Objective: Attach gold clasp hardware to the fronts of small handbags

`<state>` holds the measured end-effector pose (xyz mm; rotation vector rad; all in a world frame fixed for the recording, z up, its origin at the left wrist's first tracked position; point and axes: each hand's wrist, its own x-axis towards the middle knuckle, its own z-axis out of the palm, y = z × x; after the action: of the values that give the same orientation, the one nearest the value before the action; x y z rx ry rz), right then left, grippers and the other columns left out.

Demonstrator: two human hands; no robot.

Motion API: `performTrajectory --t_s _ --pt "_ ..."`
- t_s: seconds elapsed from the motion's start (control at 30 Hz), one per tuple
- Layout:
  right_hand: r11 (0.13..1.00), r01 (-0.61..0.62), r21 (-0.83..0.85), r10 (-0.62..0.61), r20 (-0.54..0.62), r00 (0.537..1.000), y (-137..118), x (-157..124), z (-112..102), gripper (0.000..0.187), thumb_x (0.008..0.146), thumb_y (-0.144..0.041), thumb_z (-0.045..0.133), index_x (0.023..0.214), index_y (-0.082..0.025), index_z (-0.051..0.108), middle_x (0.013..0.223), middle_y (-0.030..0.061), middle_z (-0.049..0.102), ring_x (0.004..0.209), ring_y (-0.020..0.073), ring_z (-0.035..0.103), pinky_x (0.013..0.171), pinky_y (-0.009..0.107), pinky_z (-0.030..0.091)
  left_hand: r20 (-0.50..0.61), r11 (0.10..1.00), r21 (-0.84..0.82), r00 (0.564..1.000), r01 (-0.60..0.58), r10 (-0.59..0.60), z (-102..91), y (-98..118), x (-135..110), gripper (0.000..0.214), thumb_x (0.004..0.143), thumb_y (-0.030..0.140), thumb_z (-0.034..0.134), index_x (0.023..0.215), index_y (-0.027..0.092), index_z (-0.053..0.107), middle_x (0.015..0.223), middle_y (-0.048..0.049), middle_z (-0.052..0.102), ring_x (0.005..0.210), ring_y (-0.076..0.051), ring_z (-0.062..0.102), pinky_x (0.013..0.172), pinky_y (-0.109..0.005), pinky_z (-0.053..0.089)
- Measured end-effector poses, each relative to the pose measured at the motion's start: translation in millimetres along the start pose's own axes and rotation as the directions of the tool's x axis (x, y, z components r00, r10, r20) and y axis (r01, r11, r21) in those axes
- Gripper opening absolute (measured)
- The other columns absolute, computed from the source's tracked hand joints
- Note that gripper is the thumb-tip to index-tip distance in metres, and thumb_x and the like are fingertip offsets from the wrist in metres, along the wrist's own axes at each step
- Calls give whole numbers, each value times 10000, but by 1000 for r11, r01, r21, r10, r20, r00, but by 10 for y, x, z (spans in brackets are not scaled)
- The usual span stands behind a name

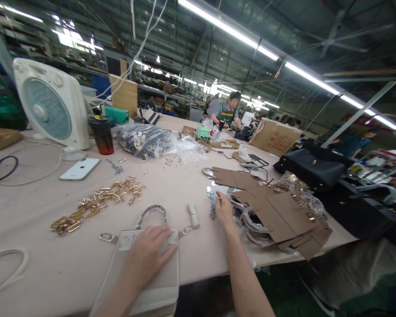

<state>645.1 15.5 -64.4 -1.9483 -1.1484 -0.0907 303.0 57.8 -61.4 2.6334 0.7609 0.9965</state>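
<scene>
My left hand (pixel 148 255) lies flat with fingers spread on a pale beige handbag (pixel 152 286) at the table's front edge. The bag's handle (pixel 151 212) arches just beyond my fingers, with metal clasps on both sides. My right hand (pixel 222 207) reaches forward to a chain (pixel 213 207) lying beside clear-wrapped handles (pixel 254 224). Its fingers are curled at the chain, though I cannot make out a firm grip. A small wrapped white roll (pixel 193 215) lies between my hands.
A heap of gold metal fittings (pixel 99 202) spreads at the left, beyond it a white phone (pixel 79 169), a dark cup (pixel 100 135) and a box fan (pixel 51 103). Brown card pieces (pixel 277 211) and black bags (pixel 313 169) sit right. A person (pixel 229 112) works at the far end.
</scene>
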Motion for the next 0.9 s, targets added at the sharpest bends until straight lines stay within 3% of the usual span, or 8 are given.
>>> performTrajectory --t_s 0.13,0.23,0.37,0.5,0.6,0.8,0.9 --pt "997 -4 -79 6 24 1000 33 207 131 411 942 -254 477 1265 -112 688 1409 202 642 1353 275 573 1189 454 390 1 1000 14 1000 -11 11 -3 3 -5 269 912 378 732 1150 254 723 1194 -71 745 1071 -285 685 973 -478 554" --pt "989 -18 -144 25 49 998 56 262 181 362 919 -291 564 1208 -131 711 1388 212 648 1343 302 574 1167 460 408 6 1000 10 1000 -2 2 -9 10 -10 274 913 364 738 1161 249 713 1197 -69 741 1077 -282 678 985 -487 548" --pt "973 -7 -232 34 113 993 36 184 241 362 915 -346 620 1193 -141 725 1394 214 645 1358 335 546 1155 474 405 15 1000 -14 1000 12 -12 -24 20 -6 275 907 348 749 1158 244 709 1186 -64 740 1065 -275 676 951 -473 560" --pt "959 66 -276 -8 206 978 -44 44 297 356 972 -278 541 1255 -158 721 1417 173 648 1354 288 544 1182 398 349 -5 1000 -22 1000 7 -7 -29 11 5 249 901 336 756 1128 240 721 1163 -58 746 1043 -270 683 927 -467 569" --pt "954 115 -277 -43 252 967 -111 -38 294 319 986 -226 508 1191 -196 752 1351 127 694 1289 258 580 1142 356 371 -14 999 -32 1000 -2 1 -30 2 10 252 900 332 759 1132 239 725 1164 -54 749 1049 -266 684 925 -459 571" --pt "956 151 -251 -97 215 972 -189 -174 207 253 972 -202 510 1010 -219 760 1085 107 740 1075 263 632 986 358 458 -29 998 -66 1000 0 -2 -7 -14 -4 251 896 312 769 1131 242 716 1169 -48 746 1054 -270 675 902 -457 568" --pt "966 150 -209 -124 135 983 -219 -214 176 216 964 -244 521 951 -207 733 1133 129 694 1081 267 618 970 374 478 -32 997 -83 999 13 -16 17 -27 -15 241 896 304 768 1124 244 719 1173 -52 744 1063 -269 669 931 -464 555"
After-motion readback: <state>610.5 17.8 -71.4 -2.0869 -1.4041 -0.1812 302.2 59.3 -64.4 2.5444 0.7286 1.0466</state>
